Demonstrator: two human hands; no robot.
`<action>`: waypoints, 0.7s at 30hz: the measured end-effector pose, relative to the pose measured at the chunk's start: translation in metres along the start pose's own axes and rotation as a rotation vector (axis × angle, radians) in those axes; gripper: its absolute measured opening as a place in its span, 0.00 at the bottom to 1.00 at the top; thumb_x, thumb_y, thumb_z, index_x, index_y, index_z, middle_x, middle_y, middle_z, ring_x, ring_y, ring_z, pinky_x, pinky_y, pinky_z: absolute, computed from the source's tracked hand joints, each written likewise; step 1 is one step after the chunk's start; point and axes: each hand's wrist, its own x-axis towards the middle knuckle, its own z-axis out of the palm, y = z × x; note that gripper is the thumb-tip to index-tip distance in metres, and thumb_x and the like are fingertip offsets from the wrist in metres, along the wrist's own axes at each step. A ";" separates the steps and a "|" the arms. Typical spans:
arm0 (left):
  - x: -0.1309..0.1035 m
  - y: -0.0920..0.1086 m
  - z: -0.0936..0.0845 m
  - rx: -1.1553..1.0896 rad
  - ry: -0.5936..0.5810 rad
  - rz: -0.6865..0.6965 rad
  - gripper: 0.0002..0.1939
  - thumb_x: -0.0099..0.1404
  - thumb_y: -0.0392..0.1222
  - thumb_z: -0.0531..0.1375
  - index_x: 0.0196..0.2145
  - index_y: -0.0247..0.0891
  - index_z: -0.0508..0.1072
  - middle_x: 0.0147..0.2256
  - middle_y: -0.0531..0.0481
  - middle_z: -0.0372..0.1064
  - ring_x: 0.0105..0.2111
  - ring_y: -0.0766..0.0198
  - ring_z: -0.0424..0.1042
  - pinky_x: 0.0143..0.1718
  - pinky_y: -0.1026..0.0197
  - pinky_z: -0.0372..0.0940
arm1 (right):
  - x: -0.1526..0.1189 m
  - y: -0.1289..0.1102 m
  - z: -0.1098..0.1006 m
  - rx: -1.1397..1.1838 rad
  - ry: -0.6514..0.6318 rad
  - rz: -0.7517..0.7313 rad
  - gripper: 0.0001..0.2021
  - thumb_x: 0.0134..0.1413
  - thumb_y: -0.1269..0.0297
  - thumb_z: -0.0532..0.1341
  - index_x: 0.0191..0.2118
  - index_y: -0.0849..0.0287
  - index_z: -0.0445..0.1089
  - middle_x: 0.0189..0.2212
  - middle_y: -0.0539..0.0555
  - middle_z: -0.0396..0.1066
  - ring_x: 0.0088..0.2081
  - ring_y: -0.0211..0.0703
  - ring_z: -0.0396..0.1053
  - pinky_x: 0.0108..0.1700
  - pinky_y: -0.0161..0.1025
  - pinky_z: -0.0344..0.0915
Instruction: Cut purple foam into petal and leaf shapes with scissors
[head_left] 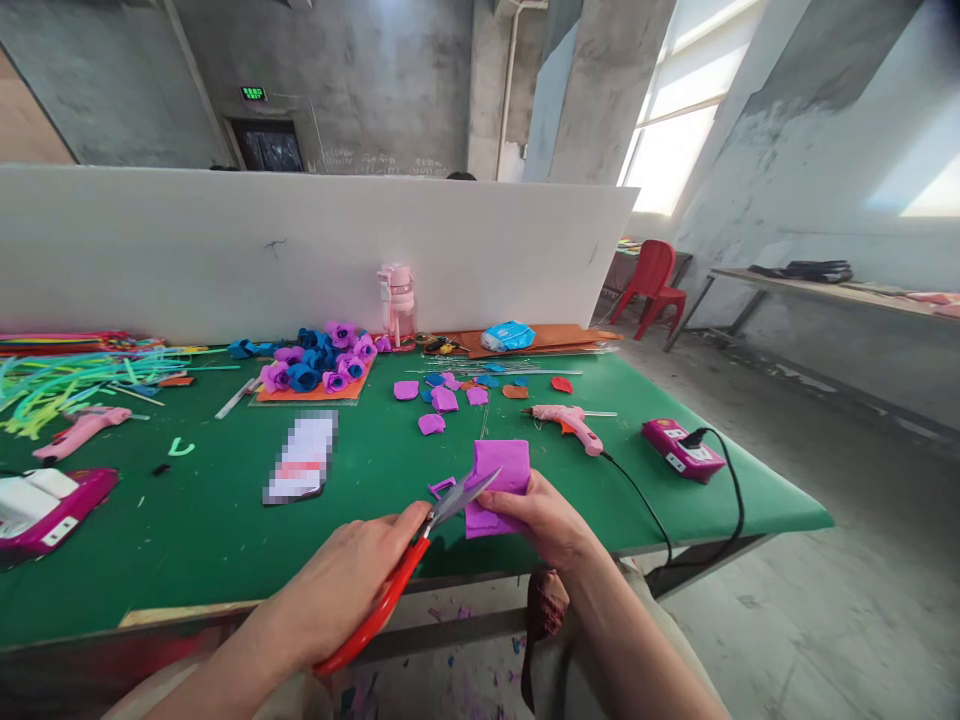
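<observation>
My left hand [367, 570] is closed round the red handles of the scissors [405, 575], whose partly open blades point up and right. The blades lie at the left side of a folded purple paper [501, 465]. My right hand [551, 515] pinches that paper at its lower right, thumb on top. A small purple scrap [442, 487] is beside the blades. Beyond the hands lie loose purple petals [444, 399], with a few blue, brown and red ones. Purple and blue paper flowers [319, 360] are heaped on an orange sheet at the back.
On the green table [375, 450] are a pink glue gun [568, 425] with a cable, a magenta power strip [682, 450], a phone [302, 457], another glue gun [86, 432] at left, coloured strips [75, 375] and a pink bottle [397, 305]. A white board [300, 250] stands behind.
</observation>
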 end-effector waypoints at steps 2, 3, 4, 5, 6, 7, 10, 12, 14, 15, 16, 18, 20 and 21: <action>0.000 0.000 0.000 0.000 -0.002 0.004 0.08 0.61 0.33 0.47 0.38 0.43 0.60 0.25 0.56 0.63 0.20 0.66 0.59 0.21 0.66 0.47 | 0.000 0.000 0.000 0.009 0.005 0.002 0.15 0.35 0.62 0.72 0.34 0.60 0.77 0.31 0.53 0.78 0.32 0.43 0.75 0.39 0.38 0.70; 0.000 0.000 0.000 -0.005 -0.003 0.005 0.07 0.62 0.34 0.47 0.38 0.43 0.60 0.25 0.56 0.63 0.20 0.66 0.59 0.21 0.66 0.47 | 0.000 0.000 0.000 0.014 0.005 0.005 0.15 0.34 0.62 0.72 0.34 0.60 0.77 0.31 0.53 0.78 0.32 0.43 0.75 0.39 0.38 0.70; 0.000 0.000 0.000 -0.012 -0.004 0.008 0.07 0.63 0.35 0.47 0.37 0.43 0.59 0.25 0.55 0.63 0.20 0.66 0.59 0.21 0.66 0.48 | 0.000 0.000 0.000 0.019 0.005 0.009 0.15 0.34 0.62 0.72 0.34 0.60 0.77 0.31 0.53 0.78 0.32 0.43 0.74 0.39 0.38 0.70; 0.000 0.000 0.000 -0.019 -0.001 0.011 0.06 0.63 0.35 0.46 0.37 0.43 0.59 0.26 0.55 0.64 0.21 0.66 0.60 0.21 0.66 0.48 | 0.000 -0.001 0.001 0.023 0.006 0.011 0.15 0.34 0.62 0.72 0.33 0.60 0.77 0.31 0.53 0.78 0.31 0.43 0.74 0.39 0.38 0.70; 0.000 0.000 0.000 -0.022 0.002 0.015 0.06 0.64 0.35 0.46 0.37 0.43 0.59 0.26 0.55 0.64 0.21 0.66 0.60 0.22 0.66 0.48 | 0.000 -0.001 0.001 0.026 0.008 0.013 0.15 0.33 0.62 0.72 0.33 0.60 0.77 0.31 0.53 0.78 0.31 0.42 0.74 0.38 0.38 0.70; 0.000 0.000 0.000 -0.022 0.003 0.018 0.07 0.64 0.35 0.46 0.37 0.43 0.59 0.26 0.55 0.64 0.21 0.66 0.60 0.22 0.66 0.48 | 0.000 -0.001 0.001 0.029 0.008 0.015 0.15 0.33 0.62 0.72 0.33 0.60 0.77 0.30 0.53 0.78 0.31 0.42 0.74 0.38 0.37 0.70; 0.000 0.000 0.000 -0.008 -0.003 0.021 0.07 0.63 0.35 0.46 0.38 0.43 0.59 0.26 0.55 0.64 0.22 0.66 0.60 0.22 0.66 0.47 | 0.000 -0.001 0.001 0.033 0.002 0.015 0.15 0.34 0.62 0.72 0.33 0.59 0.77 0.31 0.52 0.78 0.31 0.41 0.74 0.38 0.36 0.69; -0.001 0.000 0.000 -0.011 0.001 0.017 0.07 0.63 0.34 0.46 0.38 0.43 0.59 0.26 0.56 0.64 0.22 0.66 0.59 0.22 0.66 0.47 | 0.000 0.000 0.000 0.032 -0.007 0.014 0.14 0.35 0.62 0.72 0.33 0.59 0.77 0.32 0.52 0.78 0.32 0.41 0.74 0.39 0.36 0.69; -0.001 0.000 0.000 -0.022 0.007 0.013 0.08 0.63 0.34 0.46 0.38 0.43 0.59 0.26 0.56 0.63 0.22 0.66 0.59 0.22 0.66 0.47 | 0.000 0.000 -0.001 0.030 -0.011 0.011 0.14 0.36 0.63 0.72 0.34 0.59 0.77 0.32 0.52 0.78 0.32 0.41 0.74 0.39 0.36 0.69; -0.001 0.001 -0.001 -0.027 0.006 0.012 0.08 0.62 0.33 0.46 0.38 0.43 0.59 0.26 0.56 0.63 0.21 0.67 0.59 0.22 0.66 0.47 | 0.000 0.001 -0.001 0.029 -0.014 0.012 0.14 0.36 0.63 0.72 0.34 0.60 0.77 0.32 0.52 0.78 0.32 0.41 0.74 0.39 0.36 0.69; -0.001 0.001 -0.001 -0.031 -0.001 0.010 0.08 0.62 0.33 0.46 0.38 0.43 0.59 0.25 0.56 0.63 0.21 0.67 0.59 0.22 0.66 0.47 | 0.001 0.001 -0.001 0.029 -0.012 0.012 0.14 0.36 0.63 0.71 0.34 0.60 0.77 0.32 0.52 0.78 0.32 0.41 0.74 0.39 0.36 0.69; -0.001 0.002 -0.003 -0.037 -0.026 0.005 0.10 0.60 0.32 0.47 0.38 0.43 0.59 0.25 0.57 0.63 0.20 0.68 0.59 0.21 0.66 0.47 | 0.001 0.001 -0.001 0.034 -0.006 0.017 0.14 0.36 0.64 0.72 0.34 0.60 0.77 0.32 0.52 0.78 0.31 0.40 0.74 0.38 0.36 0.70; -0.001 0.004 -0.004 -0.036 -0.052 -0.006 0.11 0.59 0.31 0.47 0.38 0.43 0.58 0.25 0.57 0.63 0.20 0.68 0.59 0.21 0.67 0.47 | 0.001 0.000 -0.001 0.044 -0.004 0.028 0.14 0.35 0.64 0.72 0.33 0.60 0.77 0.31 0.52 0.78 0.31 0.40 0.74 0.38 0.35 0.70; -0.001 0.004 -0.005 -0.034 -0.059 -0.012 0.11 0.59 0.31 0.47 0.38 0.43 0.58 0.25 0.57 0.63 0.20 0.68 0.60 0.21 0.67 0.47 | 0.001 0.000 -0.001 0.048 -0.006 0.033 0.14 0.34 0.64 0.72 0.33 0.60 0.77 0.31 0.51 0.78 0.31 0.40 0.74 0.38 0.36 0.69</action>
